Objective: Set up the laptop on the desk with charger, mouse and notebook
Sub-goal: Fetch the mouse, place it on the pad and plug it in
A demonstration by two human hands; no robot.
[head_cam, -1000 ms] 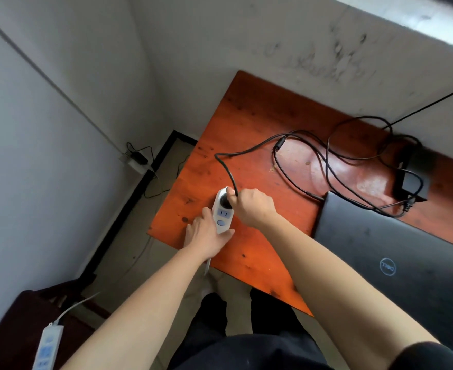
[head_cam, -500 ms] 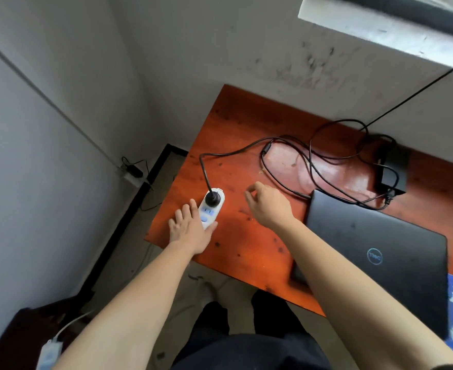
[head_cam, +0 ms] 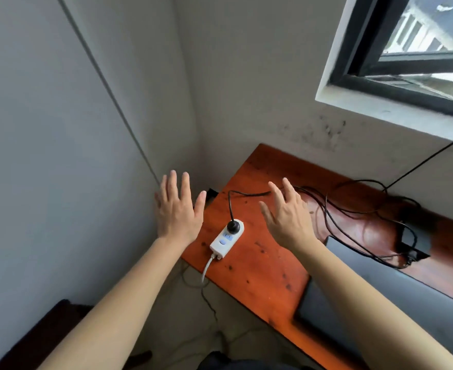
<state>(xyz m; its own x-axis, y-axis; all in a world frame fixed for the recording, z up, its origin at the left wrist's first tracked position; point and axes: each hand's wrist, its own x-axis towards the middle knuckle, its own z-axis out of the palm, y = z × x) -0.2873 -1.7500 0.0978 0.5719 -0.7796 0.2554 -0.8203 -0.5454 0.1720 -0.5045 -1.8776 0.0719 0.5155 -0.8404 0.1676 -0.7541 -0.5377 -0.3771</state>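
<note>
A white power strip (head_cam: 225,239) lies near the left edge of the orange-brown desk (head_cam: 268,273), with the charger's black plug (head_cam: 232,226) seated in it. The black charger cable (head_cam: 334,209) loops across the desk to the black adapter brick (head_cam: 414,240) at the right. A closed black laptop (head_cam: 396,287) lies on the desk, partly hidden by my right forearm. My left hand (head_cam: 178,209) hovers open, left of the strip, past the desk edge. My right hand (head_cam: 286,214) hovers open above the desk, right of the strip. Neither hand holds anything.
The desk stands in a corner, grey walls to the left and behind. A black-framed window (head_cam: 406,57) sits above at the right. The strip's white cord (head_cam: 206,271) drops off the desk edge to the floor. A dark piece of furniture (head_cam: 41,335) is at bottom left.
Both hands have lifted off the power strip and plug and now hover open above. The view has tilted upward, bringing the window in; the plug stays seated in the strip.
</note>
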